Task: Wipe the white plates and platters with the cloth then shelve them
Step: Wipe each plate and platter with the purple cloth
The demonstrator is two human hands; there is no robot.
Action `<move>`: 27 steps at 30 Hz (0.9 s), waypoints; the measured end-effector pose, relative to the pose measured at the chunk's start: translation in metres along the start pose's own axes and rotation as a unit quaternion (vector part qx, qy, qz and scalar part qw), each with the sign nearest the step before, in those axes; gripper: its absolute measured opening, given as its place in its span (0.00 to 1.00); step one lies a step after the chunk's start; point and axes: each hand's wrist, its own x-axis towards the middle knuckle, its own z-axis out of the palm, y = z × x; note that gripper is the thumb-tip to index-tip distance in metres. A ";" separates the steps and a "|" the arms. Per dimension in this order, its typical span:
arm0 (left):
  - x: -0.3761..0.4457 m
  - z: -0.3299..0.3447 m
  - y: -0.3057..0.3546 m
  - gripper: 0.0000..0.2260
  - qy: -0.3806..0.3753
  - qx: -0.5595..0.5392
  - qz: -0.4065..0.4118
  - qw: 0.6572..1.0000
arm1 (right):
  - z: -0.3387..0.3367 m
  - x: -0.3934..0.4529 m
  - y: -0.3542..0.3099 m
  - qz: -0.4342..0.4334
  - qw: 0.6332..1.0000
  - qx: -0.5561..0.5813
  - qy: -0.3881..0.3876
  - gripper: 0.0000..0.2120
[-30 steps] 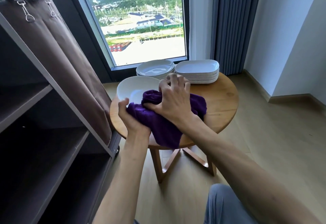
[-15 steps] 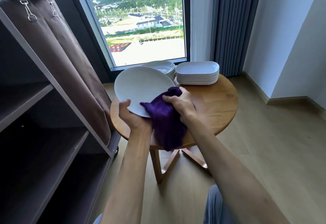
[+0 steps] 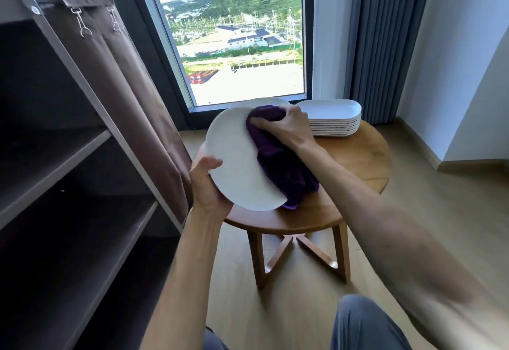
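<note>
The left hand (image 3: pixel 208 184) grips the plate (image 3: pixel 237 162) by its low left edge and holds it tilted above the table (image 3: pixel 358 162). The right hand (image 3: pixel 286 126) bunches the cloth (image 3: pixel 281 162) on the plate's top right edge. The unwiped white part lies down and left of the cloth, toward the left hand.

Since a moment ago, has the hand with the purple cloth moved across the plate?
Yes. The right hand and cloth slid from the plate's near edge to its far edge, toward the platter stack by the window.
</note>
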 end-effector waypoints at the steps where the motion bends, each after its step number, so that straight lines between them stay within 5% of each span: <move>1: 0.000 0.000 0.002 0.42 -0.002 0.002 -0.008 1.000 | 0.002 0.001 -0.005 -0.003 1.000 -0.007 -0.004 0.17; 6: -0.002 0.007 0.007 0.40 0.011 -0.002 -0.048 0.999 | 0.011 -0.001 -0.021 -0.015 0.999 -0.019 -0.026 0.29; 9: -0.006 0.008 0.002 0.36 0.022 -0.028 -0.020 0.999 | 0.008 0.001 -0.017 -0.011 0.999 -0.030 -0.030 0.26; 14: 0.003 0.019 -0.004 0.28 0.040 -0.070 0.082 0.993 | 0.016 -0.015 0.009 0.125 0.989 0.063 -0.038 0.21; 19: 0.021 0.033 -0.017 0.37 0.088 -0.068 0.096 0.989 | 0.032 -0.055 0.025 0.247 0.931 0.265 -0.055 0.14; 23: 0.032 0.040 -0.030 0.43 0.126 -0.056 0.074 0.988 | 0.032 -0.072 0.028 0.250 0.919 0.282 -0.119 0.12; 25: 0.037 0.043 -0.032 0.40 0.110 -0.034 0.060 0.992 | 0.028 -0.066 0.026 0.238 0.929 0.247 -0.136 0.24; 27: 0.041 0.044 -0.029 0.38 0.110 0.007 0.048 0.993 | 0.027 -0.060 0.022 0.205 0.955 0.169 -0.132 0.50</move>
